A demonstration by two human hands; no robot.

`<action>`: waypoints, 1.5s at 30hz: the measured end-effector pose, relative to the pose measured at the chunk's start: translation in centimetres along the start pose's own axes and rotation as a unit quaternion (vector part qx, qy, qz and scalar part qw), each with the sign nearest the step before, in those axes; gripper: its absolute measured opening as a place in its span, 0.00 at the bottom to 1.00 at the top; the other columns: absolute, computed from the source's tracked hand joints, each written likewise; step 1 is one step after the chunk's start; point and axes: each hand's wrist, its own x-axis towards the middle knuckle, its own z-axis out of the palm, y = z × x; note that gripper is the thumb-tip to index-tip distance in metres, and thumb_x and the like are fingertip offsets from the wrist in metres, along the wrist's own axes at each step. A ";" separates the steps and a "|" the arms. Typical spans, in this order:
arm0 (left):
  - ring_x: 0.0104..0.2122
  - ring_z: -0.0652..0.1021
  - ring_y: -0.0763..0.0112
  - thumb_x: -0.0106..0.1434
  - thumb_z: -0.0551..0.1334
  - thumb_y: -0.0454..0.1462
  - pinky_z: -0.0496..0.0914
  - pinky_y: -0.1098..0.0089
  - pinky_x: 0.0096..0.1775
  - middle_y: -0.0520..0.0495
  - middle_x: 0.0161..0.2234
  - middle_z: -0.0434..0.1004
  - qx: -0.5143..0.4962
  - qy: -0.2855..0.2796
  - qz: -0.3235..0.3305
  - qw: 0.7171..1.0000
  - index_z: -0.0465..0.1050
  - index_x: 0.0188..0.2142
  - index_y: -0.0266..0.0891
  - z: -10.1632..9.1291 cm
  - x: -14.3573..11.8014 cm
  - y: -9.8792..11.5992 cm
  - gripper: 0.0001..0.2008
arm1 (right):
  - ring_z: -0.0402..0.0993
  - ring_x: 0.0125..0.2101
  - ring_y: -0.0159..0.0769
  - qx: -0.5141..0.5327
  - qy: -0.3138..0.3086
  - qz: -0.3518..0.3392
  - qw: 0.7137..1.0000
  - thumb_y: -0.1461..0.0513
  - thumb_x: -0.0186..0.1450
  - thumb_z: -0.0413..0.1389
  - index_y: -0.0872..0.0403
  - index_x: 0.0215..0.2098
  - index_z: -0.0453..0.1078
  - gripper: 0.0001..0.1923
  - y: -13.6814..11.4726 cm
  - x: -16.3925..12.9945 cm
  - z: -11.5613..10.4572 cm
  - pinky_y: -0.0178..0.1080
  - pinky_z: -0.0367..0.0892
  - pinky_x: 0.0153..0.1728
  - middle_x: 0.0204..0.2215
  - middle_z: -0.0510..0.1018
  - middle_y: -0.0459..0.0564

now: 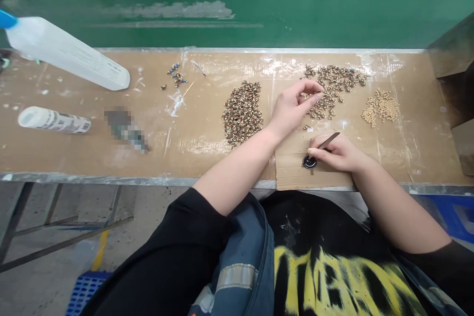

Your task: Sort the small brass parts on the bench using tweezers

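My right hand [335,153] grips dark metal tweezers [329,140], their tips pointing down into a small round black dish [309,162]. This dish sits on a piece of cardboard [292,175] near the table's front edge. My left hand [294,106] reaches over a loose pile of small brass-coloured parts with thin pins [335,79]. Its thumb and forefinger are pinched together; whatever lies between them is too small to make out. Left of that hand is a denser pile of brass-coloured parts with red spots [242,113].
Small beige beads [381,106] lie at the right. Several blue-and-brass pieces [177,75] and a wooden stick [188,89] are further left. A large white bottle [70,52] and a smaller white bottle [55,120] lie at the left. Boxes [457,44] stand at the right end.
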 end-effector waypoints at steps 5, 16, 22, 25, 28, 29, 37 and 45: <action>0.40 0.79 0.70 0.73 0.65 0.42 0.69 0.70 0.34 0.46 0.46 0.80 0.002 -0.019 0.003 1.000 0.79 0.47 0.45 0.0 -0.1 0.1 0.07 | 0.71 0.25 0.32 -0.005 0.015 -0.013 1.000 0.58 0.78 0.55 0.53 0.30 0.72 0.17 0.2 -0.3 0.1 0.36 0.66 0.30 0.25 0.77 0.46; 0.39 0.80 0.71 0.71 0.67 0.40 0.71 0.71 0.34 0.45 0.42 0.81 -0.010 -0.008 -0.013 1.000 0.80 0.45 0.42 0.0 0.1 0.4 0.07 | 0.72 0.25 0.31 -0.024 0.014 -0.034 0.999 0.61 0.78 0.55 0.53 0.31 0.73 0.16 -0.1 -0.4 0.5 0.35 0.66 0.30 0.26 0.78 0.47; 0.40 0.81 0.70 0.70 0.69 0.40 0.74 0.69 0.38 0.45 0.44 0.85 -0.038 -0.027 -0.029 0.998 0.82 0.46 0.41 0.2 0.0 0.4 0.08 | 0.70 0.24 0.32 -0.003 0.049 -0.034 0.998 0.60 0.77 0.56 0.53 0.29 0.72 0.17 -0.1 -0.5 0.5 0.36 0.65 0.29 0.23 0.75 0.46; 0.41 0.83 0.70 0.69 0.69 0.42 0.76 0.69 0.40 0.44 0.44 0.85 -0.047 -0.041 -0.028 0.998 0.82 0.46 0.41 0.3 -0.1 0.4 0.10 | 0.70 0.22 0.32 0.084 0.139 -0.024 0.986 0.56 0.76 0.59 0.53 0.29 0.74 0.17 -0.6 -0.4 0.6 0.37 0.64 0.25 0.22 0.74 0.47; 0.43 0.84 0.69 0.69 0.70 0.43 0.78 0.69 0.42 0.44 0.45 0.86 -0.061 -0.044 -0.026 0.997 0.82 0.47 0.41 0.3 -0.1 0.4 0.11 | 0.62 0.15 0.29 0.243 0.307 0.020 0.920 0.52 0.74 0.61 0.52 0.29 0.73 0.18 -2.4 -0.1 0.4 0.35 0.55 0.16 0.20 0.72 0.44; 0.44 0.84 0.69 0.69 0.70 0.42 0.78 0.69 0.44 0.44 0.45 0.86 -0.067 -0.043 -0.022 0.997 0.81 0.47 0.41 0.3 -0.1 0.4 0.11 | 0.58 0.13 0.27 0.295 0.358 0.041 0.885 0.51 0.74 0.61 0.51 0.29 0.72 0.18 -3.3 0.1 0.2 0.35 0.52 0.15 0.20 0.71 0.43; 0.44 0.87 0.65 0.69 0.70 0.44 0.79 0.72 0.34 0.44 0.43 0.87 -0.031 -0.074 0.016 0.997 0.78 0.50 0.42 0.4 -0.5 1.1 0.13 | 0.40 0.15 0.25 0.504 0.447 0.124 0.729 0.56 0.70 0.65 0.50 0.28 0.67 0.16 -7.9 0.9 -2.0 0.33 0.45 0.13 0.20 0.59 0.38; 0.40 0.87 0.68 0.71 0.68 0.44 0.74 0.75 0.29 0.45 0.39 0.87 0.001 -0.073 0.054 0.996 0.76 0.50 0.42 0.4 -1.0 1.7 0.13 | 0.37 0.16 0.26 0.438 0.425 0.129 0.782 0.53 0.75 0.60 0.50 0.26 0.62 0.21 -7.8 1.3 -2.2 0.32 0.44 0.12 0.20 0.54 0.37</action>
